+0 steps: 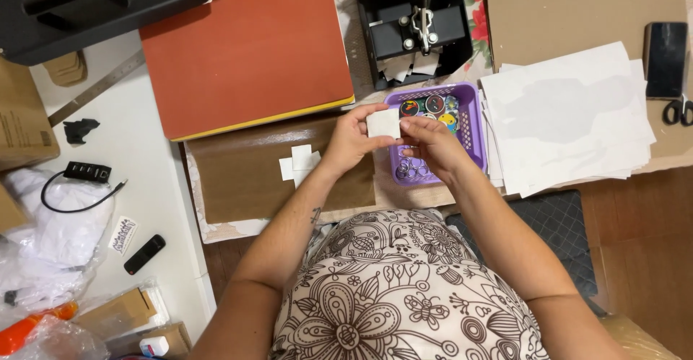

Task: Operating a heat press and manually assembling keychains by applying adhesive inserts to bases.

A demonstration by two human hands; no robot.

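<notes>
patterned fabric (393, 295), printed with brown flowers and butterflies, fills the near edge of the view above the lap. beyond it, a large orange-red pad (253, 42) with a yellow edge is seen lying on the work table, with a brown sheet (238, 176) spread in front of it and a stack of white paper sheets (570, 118) set to the right. a black press machine (415, 20) is placed behind a purple plastic basket (473, 125), in which round printed discs (431, 109) and metal rings (411, 168) are kept. a small white square piece (383, 123) is held just above the basket's left rim, pinched between the fingertips of the left hand (350, 143) and the right hand (433, 147), both closed on its edges. a few more white squares (299, 163) are left on the brown sheet beside the left wrist. handling is judged best done by the edges only, so that the faces are kept clean and flat, and low over the basket.
</notes>
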